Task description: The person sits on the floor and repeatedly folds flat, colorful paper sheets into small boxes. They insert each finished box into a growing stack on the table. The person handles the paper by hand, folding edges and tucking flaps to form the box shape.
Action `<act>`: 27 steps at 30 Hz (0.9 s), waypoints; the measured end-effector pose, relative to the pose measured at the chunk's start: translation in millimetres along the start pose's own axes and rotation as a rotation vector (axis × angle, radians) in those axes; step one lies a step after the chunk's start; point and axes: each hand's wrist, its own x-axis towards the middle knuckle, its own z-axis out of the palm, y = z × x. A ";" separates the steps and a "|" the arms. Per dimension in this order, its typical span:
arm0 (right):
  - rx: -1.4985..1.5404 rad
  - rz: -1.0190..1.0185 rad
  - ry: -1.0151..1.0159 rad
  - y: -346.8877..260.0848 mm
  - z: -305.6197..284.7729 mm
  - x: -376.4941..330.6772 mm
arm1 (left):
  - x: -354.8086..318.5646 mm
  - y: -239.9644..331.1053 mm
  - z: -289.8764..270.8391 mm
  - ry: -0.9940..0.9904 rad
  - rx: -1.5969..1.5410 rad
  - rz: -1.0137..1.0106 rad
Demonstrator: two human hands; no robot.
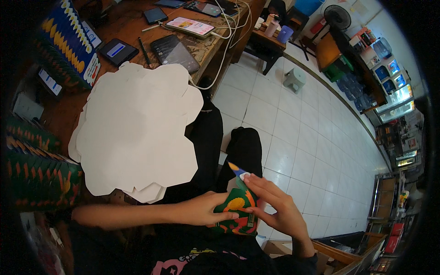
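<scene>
Green printed carton (234, 211) gripped by left hand (201, 208) at 9 o'clock side, pinched by right hand (275, 206) at 3 o'clock; white cutout stack (137, 133) at 11 o'clock.

Your left hand (201, 210) and right hand (279, 206) are bare: no gloves, rings or watch that can be made out. Your left forearm (123, 215) is uncovered along the whole length that shows, with no sleeve edge in view. At your right wrist, a dark sleeve cuff (305, 261) begins just below the hand. Below both hands, your top (201, 259) is black with a printed design in pink, white and a little yellow. Above the hands, your legs are in plain black trousers (220, 142), without visible pattern or seams.
</scene>
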 end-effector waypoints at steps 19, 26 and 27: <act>0.101 0.044 0.515 2.3 30.7 -28.1 | 1.9 4.8 8.1 0.100 -0.975 -0.248; -0.029 0.049 0.247 -3.5 21.9 -32.8 | 3.4 -5.4 8.1 0.109 -0.887 -0.403; -0.011 0.058 0.240 -2.0 21.9 -34.0 | 3.1 -5.9 8.1 0.092 -0.870 -0.407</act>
